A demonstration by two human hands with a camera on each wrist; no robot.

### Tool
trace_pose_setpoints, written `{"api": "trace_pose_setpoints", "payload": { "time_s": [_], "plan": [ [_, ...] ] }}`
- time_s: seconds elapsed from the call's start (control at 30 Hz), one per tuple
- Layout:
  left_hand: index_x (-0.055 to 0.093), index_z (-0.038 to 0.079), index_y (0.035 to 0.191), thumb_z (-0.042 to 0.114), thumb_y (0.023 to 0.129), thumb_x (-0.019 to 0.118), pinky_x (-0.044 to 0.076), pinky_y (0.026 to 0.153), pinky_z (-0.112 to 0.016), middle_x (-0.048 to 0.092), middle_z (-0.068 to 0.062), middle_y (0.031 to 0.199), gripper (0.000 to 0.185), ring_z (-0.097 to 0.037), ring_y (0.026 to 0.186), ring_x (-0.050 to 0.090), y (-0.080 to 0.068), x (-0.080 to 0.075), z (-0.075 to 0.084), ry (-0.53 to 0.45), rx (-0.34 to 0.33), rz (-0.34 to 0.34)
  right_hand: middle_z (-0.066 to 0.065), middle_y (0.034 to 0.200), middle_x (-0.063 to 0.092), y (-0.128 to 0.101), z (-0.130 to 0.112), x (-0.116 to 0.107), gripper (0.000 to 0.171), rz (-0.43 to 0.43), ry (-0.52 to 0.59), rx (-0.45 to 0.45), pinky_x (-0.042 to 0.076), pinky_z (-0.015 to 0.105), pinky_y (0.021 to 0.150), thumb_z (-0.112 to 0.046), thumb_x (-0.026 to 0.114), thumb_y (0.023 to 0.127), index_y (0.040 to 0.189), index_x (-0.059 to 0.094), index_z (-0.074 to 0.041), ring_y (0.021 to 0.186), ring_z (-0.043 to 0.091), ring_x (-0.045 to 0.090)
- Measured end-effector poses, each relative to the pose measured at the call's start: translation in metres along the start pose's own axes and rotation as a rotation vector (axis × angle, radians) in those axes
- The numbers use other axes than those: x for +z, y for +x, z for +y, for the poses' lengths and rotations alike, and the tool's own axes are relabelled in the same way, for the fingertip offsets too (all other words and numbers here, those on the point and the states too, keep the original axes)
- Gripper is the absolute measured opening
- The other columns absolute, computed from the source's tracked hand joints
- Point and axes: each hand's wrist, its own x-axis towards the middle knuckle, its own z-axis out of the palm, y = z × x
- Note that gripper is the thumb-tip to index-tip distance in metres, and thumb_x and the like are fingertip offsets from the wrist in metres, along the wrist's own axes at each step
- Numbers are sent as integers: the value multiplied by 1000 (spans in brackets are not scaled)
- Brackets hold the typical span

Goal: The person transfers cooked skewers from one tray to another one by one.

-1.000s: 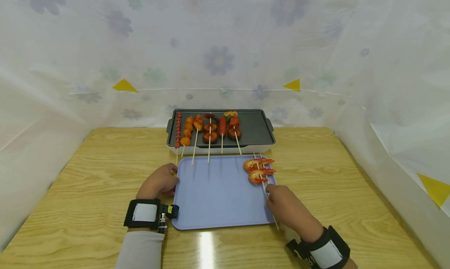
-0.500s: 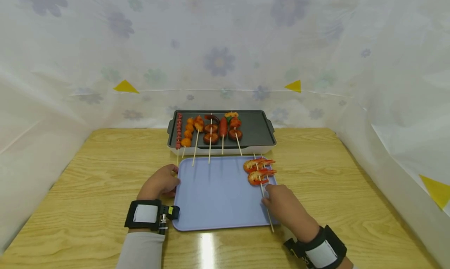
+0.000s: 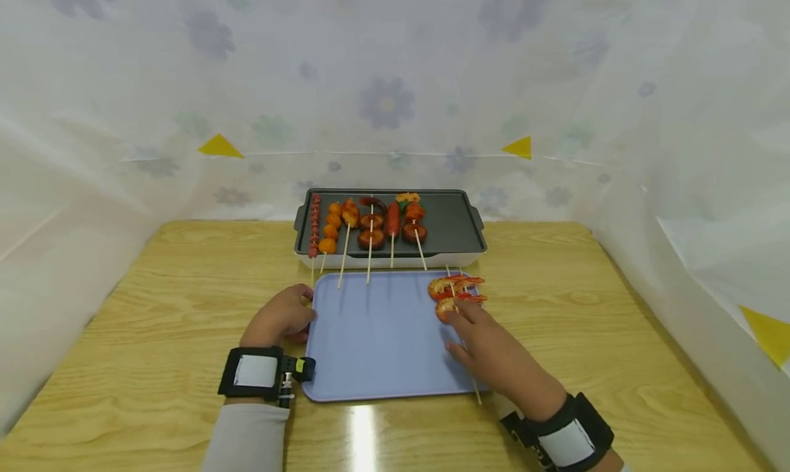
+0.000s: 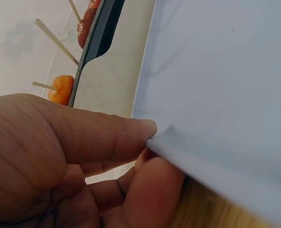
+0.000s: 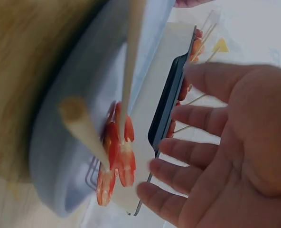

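Shrimp skewers [image 3: 441, 289], red and curved, lie at the middle right of the head view, on the right side of your smooth, pale blue tray [image 3: 382, 341]. The tray is flat with round corners. Your left hand [image 3: 282, 319] pinches its left edge between thumb and fingers. Your right hand [image 3: 496, 355] holds nothing; its loose, spread fingers hide part of the nearer shrimp. Higher up, other skewers [image 3: 371, 239] sit on a dark, boxy griddle [image 3: 449, 225].
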Motion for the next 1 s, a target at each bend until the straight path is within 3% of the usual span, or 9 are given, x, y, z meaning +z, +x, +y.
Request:
{"api": "trace_pose_setpoints", "payload": {
  "time_s": [0.17, 0.37, 0.77, 1.0],
  "plan": [
    [49, -2, 130, 4, 92, 56, 53, 56, -30, 58, -17, 91, 40, -24, 68, 61, -1, 1, 2, 1, -6, 1, 25, 158, 24, -2, 1, 4, 76, -75, -28, 27, 26, 66, 108, -43, 71, 89, 150, 42, -8, 145, 45, 17],
    [49, -2, 130, 2, 91, 55, 53, 56, -30, 57, -17, 90, 39, -24, 68, 60, -1, 0, 2, -12, -7, -2, 22, 162, 11, -3, 1, 5, 92, -86, -98, 99, 20, 70, 108, -57, 66, 88, 156, 29, -8, 148, 43, 3],
    [49, -2, 130, 2, 91, 55, 53, 56, -30, 58, -17, 91, 40, -24, 68, 60, 1, 1, -2, -22, 1, 2, 25, 160, 16, 6, 3, -9, 87, 16, -120, 58, 27, 69, 106, -48, 70, 89, 153, 33, -3, 145, 48, 12],
    [48, -2, 130, 2, 90, 55, 53, 56, -30, 58, -17, 90, 40, -24, 69, 60, 2, 1, 0, -32, 0, 0, 33, 155, 22, 26, 9, -25, 81, 103, -102, -28, 32, 62, 107, -39, 72, 90, 148, 37, 4, 142, 52, 21]
  ]
}}
